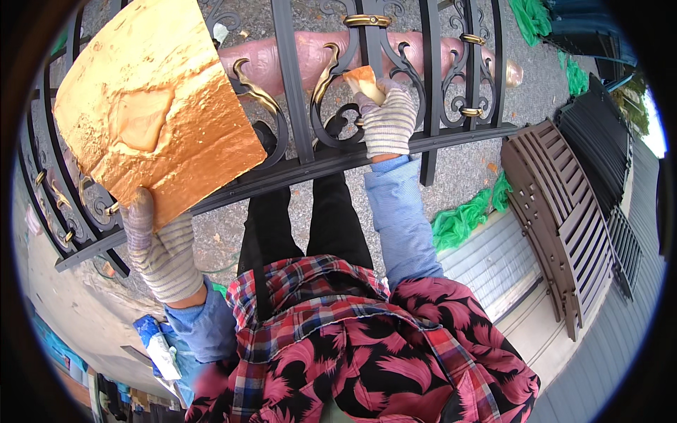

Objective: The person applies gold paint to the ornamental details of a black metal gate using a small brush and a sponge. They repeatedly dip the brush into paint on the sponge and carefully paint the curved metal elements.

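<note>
My left hand [159, 247], in a striped knit glove, grips the lower edge of a flat board [197, 116] coated in gold paint, its thumb on top. A wet puddle of gold paint [144, 116] lies in the board's middle. My right hand [388, 123], also gloved, pinches a small sponge [364, 83] with an orange-gold stained end. The sponge is at a black metal railing panel [296, 169], close to a scroll [328, 77] with gold-coloured parts. Whether it touches the metal I cannot tell. The board covers part of the panel on the left.
Beneath the panel runs a long roll wrapped in pink plastic film [268, 63]. Brown slatted metal panels [557, 211] and black ones [599, 134] are stacked at right. Green plastic [462, 222] lies on the grey ground. A blue-and-white packet [159, 345] sits lower left.
</note>
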Tool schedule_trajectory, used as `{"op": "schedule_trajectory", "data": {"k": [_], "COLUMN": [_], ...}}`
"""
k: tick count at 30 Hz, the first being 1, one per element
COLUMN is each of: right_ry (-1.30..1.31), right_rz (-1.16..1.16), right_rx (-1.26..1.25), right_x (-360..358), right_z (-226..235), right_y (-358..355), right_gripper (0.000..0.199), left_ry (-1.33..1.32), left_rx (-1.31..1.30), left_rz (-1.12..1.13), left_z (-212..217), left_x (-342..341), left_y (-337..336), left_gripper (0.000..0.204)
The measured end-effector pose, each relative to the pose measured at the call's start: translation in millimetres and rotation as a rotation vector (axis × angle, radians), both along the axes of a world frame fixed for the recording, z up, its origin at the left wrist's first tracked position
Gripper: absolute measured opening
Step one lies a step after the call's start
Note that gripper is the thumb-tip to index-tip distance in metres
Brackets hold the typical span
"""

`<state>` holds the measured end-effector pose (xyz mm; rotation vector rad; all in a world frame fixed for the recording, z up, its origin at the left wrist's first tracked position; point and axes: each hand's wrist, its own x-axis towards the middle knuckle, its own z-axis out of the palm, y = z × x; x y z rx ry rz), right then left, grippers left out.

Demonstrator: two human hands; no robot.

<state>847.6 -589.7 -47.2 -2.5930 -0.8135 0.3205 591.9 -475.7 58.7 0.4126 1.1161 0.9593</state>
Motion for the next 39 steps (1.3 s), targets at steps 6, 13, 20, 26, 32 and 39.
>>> {"op": "schedule_trajectory", "data": {"k": [6,13,20,26,32,39], "right_ry": [0.063,-0.085,0.029,0.109,0.009,-0.005], "right_rz": [0.047,0.118,0.148,0.179,0.342,0.34], "right_rx": [-0.139,-0.068,0.022,-0.214,-0.138,-0.04], "right_x": [-5,3,2,8,-6,-5], "right_z": [-1,-19,-3,-7,-9,-9], "right_y": [2,4,8,5,18,6], "right_gripper": [0.035,0.037,0.032,0.034,0.031,0.03], "left_ry": [0.0,0.004,-0.003,0.014,0.016,0.027], "left_rx": [0.007,0.0,0.009,0.01,-0.006,0.011], "left_rz": [0.011,0.008,0.01,0.06,0.054,0.039], "left_z": [2,0,0,-1,-2,-5], "left_x": [1,-3,-3,-8,-9,-8], "left_y": [-2,-2,-3,-5,-5,-5], "left_gripper": [0.057,0.058,0.056,0.054,0.053,0.052]}}
